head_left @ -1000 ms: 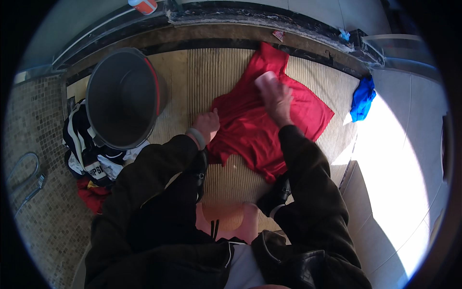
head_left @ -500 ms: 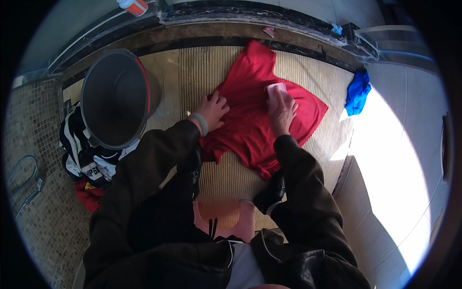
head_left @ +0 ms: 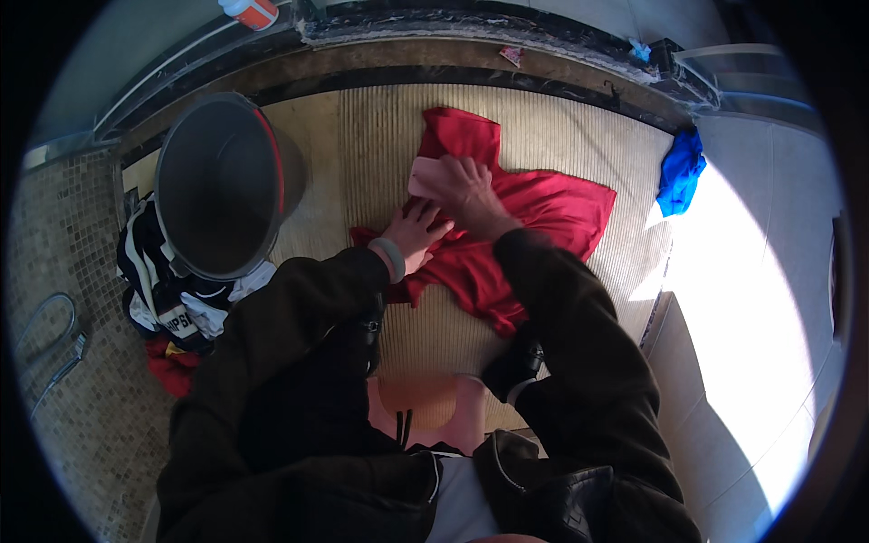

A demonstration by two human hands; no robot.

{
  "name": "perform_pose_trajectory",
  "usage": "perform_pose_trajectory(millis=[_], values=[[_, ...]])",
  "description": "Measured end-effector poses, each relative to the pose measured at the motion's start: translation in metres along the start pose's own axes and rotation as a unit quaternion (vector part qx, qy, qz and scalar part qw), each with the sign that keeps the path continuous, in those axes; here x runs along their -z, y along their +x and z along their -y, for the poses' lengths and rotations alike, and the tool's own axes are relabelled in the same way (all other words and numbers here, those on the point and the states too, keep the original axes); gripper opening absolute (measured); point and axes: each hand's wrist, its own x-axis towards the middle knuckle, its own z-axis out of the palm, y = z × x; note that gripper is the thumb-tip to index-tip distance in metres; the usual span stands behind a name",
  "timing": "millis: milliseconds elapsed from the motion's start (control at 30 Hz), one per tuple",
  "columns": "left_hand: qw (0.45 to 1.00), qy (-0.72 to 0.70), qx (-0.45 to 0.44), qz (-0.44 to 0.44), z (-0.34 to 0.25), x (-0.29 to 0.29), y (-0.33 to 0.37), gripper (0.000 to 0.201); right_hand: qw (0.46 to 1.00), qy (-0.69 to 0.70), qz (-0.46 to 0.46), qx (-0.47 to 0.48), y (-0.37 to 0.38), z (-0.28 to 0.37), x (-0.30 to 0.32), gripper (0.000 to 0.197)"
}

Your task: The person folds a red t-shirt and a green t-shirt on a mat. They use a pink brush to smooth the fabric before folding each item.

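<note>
A red shirt (head_left: pixel 557 204) lies spread and wrinkled on a ribbed, light-coloured surface. My right hand (head_left: pixel 466 192) is closed around a pink block (head_left: pixel 423 177), pressed to the cloth near the upper left part of the shirt. The frames do not show whether this block is soap or a brush. My left hand (head_left: pixel 418 237), with a pale band at its wrist, lies on the shirt's left side just below the right hand. Its fingers are spread and press the fabric.
A large grey bucket (head_left: pixel 217 190) with a red stripe stands at the left. Beside it are piled clothes (head_left: pixel 172 299) and a shower hose (head_left: pixel 63 357). A blue cloth (head_left: pixel 681 172) lies at the right. A pink stool (head_left: pixel 466 416) is beneath me. A white and orange bottle (head_left: pixel 252 13) stands far left.
My right hand has moved left with the pink block, toward my left hand. The shirt's upper part has shifted down and left, bunching its middle. My left hand has slid slightly right and down.
</note>
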Motion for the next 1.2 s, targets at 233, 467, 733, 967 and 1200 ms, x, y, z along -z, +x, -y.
perform_pose_trajectory(millis=[233, 467, 733, 967, 1200], values=[[0.999, 0.04, 0.014, 0.025, -0.003, 0.004, -0.001, 0.071, 0.927, -0.203, -0.082, -0.306, 0.052, -0.067, 0.062, 0.021], [0.998, 0.025, 0.02, 0.049, 0.0, -0.003, -0.001, 0.073, 0.993, 0.007, 0.117, 0.021, 0.0, 0.002, 0.004, 0.052], [0.999, 0.049, 0.004, -0.005, -0.003, -0.005, 0.003, 0.069, 0.967, -0.071, -0.059, -0.238, 0.056, -0.015, 0.003, 0.05], [0.999, 0.021, 0.01, 0.028, -0.004, 0.0, 0.002, 0.067, 0.998, -0.033, 0.054, 0.017, 0.023, -0.012, -0.012, 0.047], [0.971, -0.156, -0.042, -0.176, 0.012, -0.001, 0.0, 0.049, 0.916, 0.092, -0.048, -0.388, 0.081, -0.078, 0.047, 0.108]])
